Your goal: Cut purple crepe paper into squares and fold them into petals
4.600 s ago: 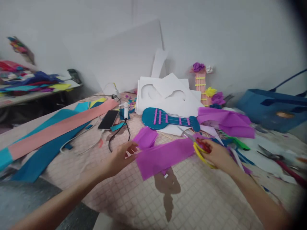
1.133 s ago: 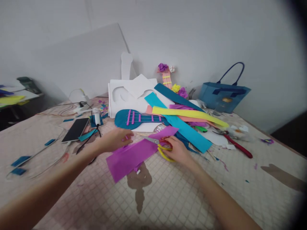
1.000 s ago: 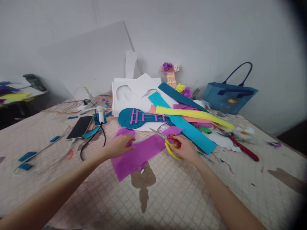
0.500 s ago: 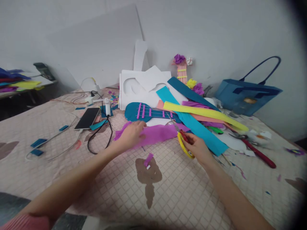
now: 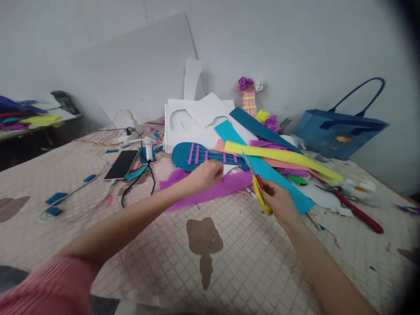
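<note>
Over a purple paper strip (image 5: 183, 197), my left hand (image 5: 207, 175) has its fingers curled together; whatever they may hold is hidden. My right hand (image 5: 278, 199) grips yellow and red scissors (image 5: 260, 197) by the handles, with the blades pointing up and away. Behind the purple strip lies a blue guitar-shaped piece (image 5: 182, 156) with pink bars and thin strings across it. Yellow (image 5: 282, 154), light blue (image 5: 278, 180) and dark blue paper strips (image 5: 259, 127) overlap on the right.
A phone (image 5: 121, 165), cables and a white glue gun (image 5: 148, 148) are at the left. White cut-out sheets (image 5: 177, 127) stand at the back. Red-handled pliers (image 5: 359, 212) lie at the right, before a blue bag (image 5: 351, 135). Paper flowers (image 5: 245, 83) stand near the wall.
My left hand has moved right along the purple strip and its fingers have closed. The small purple scrap on the brown patch is gone. The scissors have shifted slightly right.
</note>
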The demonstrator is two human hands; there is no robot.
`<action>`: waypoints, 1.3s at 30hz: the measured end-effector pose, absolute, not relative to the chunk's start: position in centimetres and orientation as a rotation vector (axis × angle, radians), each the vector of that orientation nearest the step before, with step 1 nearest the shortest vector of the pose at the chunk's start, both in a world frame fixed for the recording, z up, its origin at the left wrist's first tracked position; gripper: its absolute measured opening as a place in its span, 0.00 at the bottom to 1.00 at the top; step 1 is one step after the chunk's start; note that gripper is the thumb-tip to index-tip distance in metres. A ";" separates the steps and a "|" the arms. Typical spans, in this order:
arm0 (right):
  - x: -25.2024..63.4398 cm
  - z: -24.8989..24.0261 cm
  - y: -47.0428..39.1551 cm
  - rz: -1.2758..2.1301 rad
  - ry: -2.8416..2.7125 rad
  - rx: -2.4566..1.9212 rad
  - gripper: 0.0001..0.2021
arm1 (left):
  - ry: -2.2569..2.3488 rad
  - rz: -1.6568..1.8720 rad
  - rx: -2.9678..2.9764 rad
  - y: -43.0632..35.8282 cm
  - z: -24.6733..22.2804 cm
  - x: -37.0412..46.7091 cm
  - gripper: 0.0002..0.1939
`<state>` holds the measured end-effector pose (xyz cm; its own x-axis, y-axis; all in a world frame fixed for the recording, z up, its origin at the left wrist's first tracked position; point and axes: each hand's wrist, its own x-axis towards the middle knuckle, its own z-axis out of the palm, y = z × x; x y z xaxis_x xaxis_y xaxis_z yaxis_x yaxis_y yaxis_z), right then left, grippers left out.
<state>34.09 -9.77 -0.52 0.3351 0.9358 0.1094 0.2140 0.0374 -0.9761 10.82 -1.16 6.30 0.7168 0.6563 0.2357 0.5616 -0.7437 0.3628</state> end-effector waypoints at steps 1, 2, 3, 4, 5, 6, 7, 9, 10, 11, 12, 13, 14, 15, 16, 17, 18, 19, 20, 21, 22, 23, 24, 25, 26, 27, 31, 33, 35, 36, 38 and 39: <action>34.3 -0.5 -9.7 0.776 -1.103 -1.448 0.23 | 0.988 0.549 2.661 0.5 6.8 12.3 0.10; 34.4 -0.5 -9.7 0.767 -1.091 -1.451 0.24 | 1.015 0.573 2.661 2.1 7.2 13.7 0.11; 34.6 -0.6 -9.7 0.759 -1.080 -1.454 0.24 | 1.040 0.587 2.658 3.5 7.4 14.9 0.12; 34.7 -0.5 -9.7 0.752 -1.072 -1.458 0.25 | 1.054 0.597 2.656 4.6 7.5 15.9 0.16; 34.9 -0.5 -9.7 0.745 -1.066 -1.462 0.25 | 1.063 0.590 2.652 5.5 7.5 16.5 0.21; 35.0 -0.5 -9.7 0.740 -1.061 -1.465 0.26 | 1.074 0.581 2.646 6.1 7.4 16.7 0.24; 35.1 -0.5 -9.8 0.736 -1.057 -1.467 0.26 | 1.088 0.568 2.639 6.4 7.3 16.5 0.26; 35.2 -0.4 -9.9 0.732 -1.049 -1.466 0.26 | 1.129 0.525 2.621 6.2 6.9 14.9 0.23; 35.2 -0.4 -10.0 0.734 -1.047 -1.464 0.25 | 1.159 0.494 2.611 5.8 6.6 13.7 0.19; 35.2 -0.4 -10.0 0.737 -1.044 -1.461 0.25 | 1.196 0.460 2.601 5.2 6.3 12.5 0.17; 35.2 -0.4 -10.0 0.743 -1.043 -1.456 0.24 | 1.239 0.416 2.588 4.6 5.9 11.2 0.14; 35.1 -0.4 -10.0 0.749 -1.042 -1.452 0.24 | 1.282 0.367 2.570 4.0 5.4 10.1 0.13; 35.0 -0.5 -10.0 0.758 -1.044 -1.447 0.23 | 1.320 0.325 2.548 3.4 4.9 9.1 0.13; 34.8 -0.5 -9.9 0.765 -1.045 -1.442 0.22 | 1.339 0.295 2.526 2.9 4.3 8.3 0.13; 34.7 -0.5 -9.9 0.772 -1.048 -1.437 0.22 | 1.347 0.278 2.506 2.6 3.7 7.7 0.13; 34.5 -0.6 -9.9 0.777 -1.052 -1.432 0.22 | 1.352 0.274 2.486 2.4 3.1 7.3 0.13; 34.4 -0.6 -9.9 0.783 -1.056 -1.429 0.22 | 1.347 0.276 2.464 2.4 2.7 7.1 0.12; 34.3 -0.6 -9.9 0.787 -1.059 -1.428 0.22 | 1.332 0.281 2.442 2.5 2.3 7.0 0.11; 34.2 -0.6 -9.9 0.791 -1.060 -1.429 0.22 | 1.307 0.289 2.418 2.7 2.1 7.0 0.09; 34.2 -0.6 -9.9 0.794 -1.059 -1.432 0.22 | 1.271 0.299 2.393 2.9 2.1 6.9 0.07; 34.3 -0.6 -9.9 0.797 -1.053 -1.434 0.23 | 1.229 0.313 2.365 3.1 2.1 6.8 0.06; 34.4 -0.6 -9.9 0.799 -1.043 -1.436 0.23 | 1.186 0.335 2.335 3.3 2.3 6.7 0.06; 34.6 -0.5 -10.0 0.802 -1.027 -1.435 0.23 | 1.148 0.364 2.300 3.5 2.6 6.5 0.07; 34.7 -0.5 -10.0 0.807 -1.007 -1.431 0.22 | 1.116 0.397 2.261 3.5 2.9 6.2 0.08; 34.8 -0.5 -10.0 0.816 -0.984 -1.424 0.22 | 1.088 0.432 2.216 3.5 3.3 5.9 0.08; 34.9 -0.4 -10.0 0.831 -0.959 -1.411 0.21 | 1.058 0.461 2.167 3.4 3.6 5.6 0.09; 34.5 -0.1 -9.9 0.948 -0.872 -1.309 0.20 | 0.894 0.512 1.937 2.6 4.7 4.7 0.12; 33.9 0.0 -9.9 1.029 -0.849 -1.260 0.19 | 0.809 0.517 1.812 2.0 5.0 4.7 0.13; 33.1 0.1 -10.1 1.121 -0.839 -1.231 0.18 | 0.738 0.517 1.691 1.4 5.1 4.9 0.15; 32.5 0.1 -10.2 1.170 -0.836 -1.221 0.17 | 0.706 0.516 1.635 1.0 5.1 5.2 0.15; 31.3 0.0 -10.5 1.273 -0.834 -1.200 0.17 | 0.646 0.510 1.537 0.2 5.0 5.9 0.17; 30.6 0.0 -10.7 1.324 -0.833 -1.185 0.18 | 0.620 0.505 1.495 -0.2 5.0 6.3 0.18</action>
